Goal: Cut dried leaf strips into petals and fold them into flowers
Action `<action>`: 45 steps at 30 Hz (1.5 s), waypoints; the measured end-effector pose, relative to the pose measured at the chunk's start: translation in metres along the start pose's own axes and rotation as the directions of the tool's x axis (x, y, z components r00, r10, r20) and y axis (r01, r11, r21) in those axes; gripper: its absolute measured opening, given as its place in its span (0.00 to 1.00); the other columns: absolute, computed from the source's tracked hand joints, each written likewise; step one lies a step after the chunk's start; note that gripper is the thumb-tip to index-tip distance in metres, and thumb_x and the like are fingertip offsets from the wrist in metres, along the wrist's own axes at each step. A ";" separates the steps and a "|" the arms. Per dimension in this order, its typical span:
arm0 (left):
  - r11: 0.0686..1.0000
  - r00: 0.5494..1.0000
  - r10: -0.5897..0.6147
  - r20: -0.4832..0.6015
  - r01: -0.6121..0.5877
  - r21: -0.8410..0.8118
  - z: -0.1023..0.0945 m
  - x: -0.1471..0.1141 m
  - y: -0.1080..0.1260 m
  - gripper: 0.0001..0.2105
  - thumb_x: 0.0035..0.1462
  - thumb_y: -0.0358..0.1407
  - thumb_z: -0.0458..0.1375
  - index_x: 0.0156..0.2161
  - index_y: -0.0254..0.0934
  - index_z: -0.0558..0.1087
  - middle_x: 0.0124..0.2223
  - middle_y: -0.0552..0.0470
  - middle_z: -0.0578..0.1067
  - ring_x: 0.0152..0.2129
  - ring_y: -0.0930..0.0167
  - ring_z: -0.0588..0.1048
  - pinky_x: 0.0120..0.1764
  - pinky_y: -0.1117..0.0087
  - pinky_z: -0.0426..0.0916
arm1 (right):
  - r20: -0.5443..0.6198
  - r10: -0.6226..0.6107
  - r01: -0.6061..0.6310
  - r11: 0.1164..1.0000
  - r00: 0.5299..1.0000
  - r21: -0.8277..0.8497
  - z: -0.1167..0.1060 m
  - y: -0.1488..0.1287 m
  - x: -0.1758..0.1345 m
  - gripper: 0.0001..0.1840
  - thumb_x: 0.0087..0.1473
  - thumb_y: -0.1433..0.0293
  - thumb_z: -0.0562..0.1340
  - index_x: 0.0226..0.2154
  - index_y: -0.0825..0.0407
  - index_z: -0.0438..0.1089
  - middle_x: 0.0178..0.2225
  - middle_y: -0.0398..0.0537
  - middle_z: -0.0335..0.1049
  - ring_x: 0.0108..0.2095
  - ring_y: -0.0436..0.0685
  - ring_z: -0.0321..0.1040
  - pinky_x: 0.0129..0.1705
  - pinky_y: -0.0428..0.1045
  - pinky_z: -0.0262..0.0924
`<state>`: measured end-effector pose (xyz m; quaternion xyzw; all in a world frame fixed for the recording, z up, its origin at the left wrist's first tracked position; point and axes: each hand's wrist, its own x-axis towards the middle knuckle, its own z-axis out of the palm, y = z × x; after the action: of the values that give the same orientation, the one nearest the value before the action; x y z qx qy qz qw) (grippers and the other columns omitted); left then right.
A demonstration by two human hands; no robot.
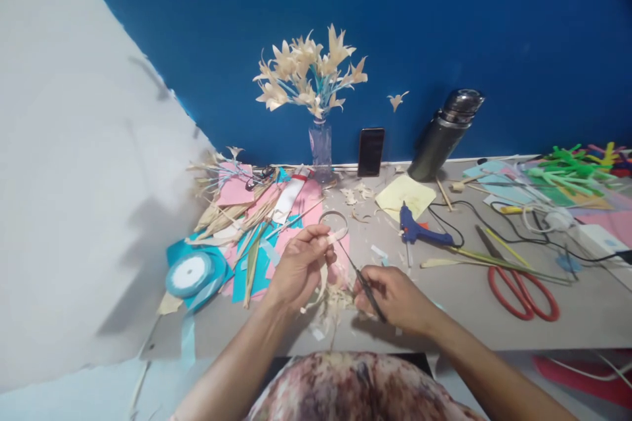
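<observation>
Patterned cloth [355,388] on the person's lap fills the bottom edge, nearest the lens, with both bare forearms reaching over it to the grey table [567,322].

At far left on the table lies a roll of light blue ribbon [190,274], with a loose tail trailing toward the table edge. Just beyond it spreads a heap of pink and blue paper and dried leaf strips [247,223].

Next comes the left hand [301,266], its fingers curled and pinching a pale leaf strip [330,243] between thumb and fingertips; the strip arcs into a loop above the hand and hangs down below it. Shavings [338,299] lie on the table between the two hands.

Behind, against the blue wall, a glass vase [320,145] holds cream-coloured leaf flowers [309,72], and a dark phone [370,152] leans upright beside it.

To the right, the right hand [395,299] is closed around small dark scissors [359,276], whose tips point up-left and meet the strip near the left thumb. Whether the blades are parted is too fine to tell.

Further right lie a yellow paper [405,195], a blue glue gun [417,229] with its black cord, a tilted metal flask [444,135], red-handled scissors [523,289], and green pipe cleaners [567,171] at the far edge.
</observation>
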<state>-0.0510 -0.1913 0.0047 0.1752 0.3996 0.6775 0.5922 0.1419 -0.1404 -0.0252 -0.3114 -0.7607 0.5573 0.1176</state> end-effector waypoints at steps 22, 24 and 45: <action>0.989 0.997 0.069 -0.023 -0.065 0.136 -0.014 0.000 0.000 0.15 0.46 0.40 0.70 0.38 0.35 0.75 0.31 0.54 0.72 0.26 0.74 0.71 0.33 0.71 0.68 | -0.092 0.079 -0.094 0.981 0.993 -0.172 0.005 -0.018 0.006 0.23 0.52 0.57 0.64 0.18 0.52 0.57 0.17 0.35 0.51 0.21 0.47 0.46 0.24 0.45 0.40; 0.958 0.995 0.098 -0.020 -0.089 0.274 -0.021 0.005 0.009 0.15 0.51 0.46 0.66 0.36 0.35 0.77 0.34 0.50 0.74 0.30 0.71 0.72 0.34 0.70 0.68 | -0.128 0.079 -0.118 0.935 0.989 -0.335 0.002 -0.021 0.006 0.24 0.52 0.57 0.65 0.17 0.52 0.57 0.16 0.35 0.52 0.21 0.48 0.46 0.24 0.45 0.38; 0.466 0.976 -0.085 0.200 -0.138 0.874 0.006 0.033 0.039 0.10 0.49 0.39 0.64 0.24 0.35 0.73 0.23 0.56 0.69 0.23 0.74 0.65 0.28 0.72 0.57 | 0.024 0.022 0.007 0.575 0.999 -0.818 -0.040 -0.029 0.015 0.18 0.56 0.57 0.63 0.24 0.52 0.75 0.26 0.52 0.78 0.27 0.56 0.71 0.25 0.50 0.32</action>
<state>-0.0803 -0.1570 0.0302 0.5342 0.6224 0.3593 0.4451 0.1412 -0.1052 0.0128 -0.3251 -0.9323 0.1491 -0.0533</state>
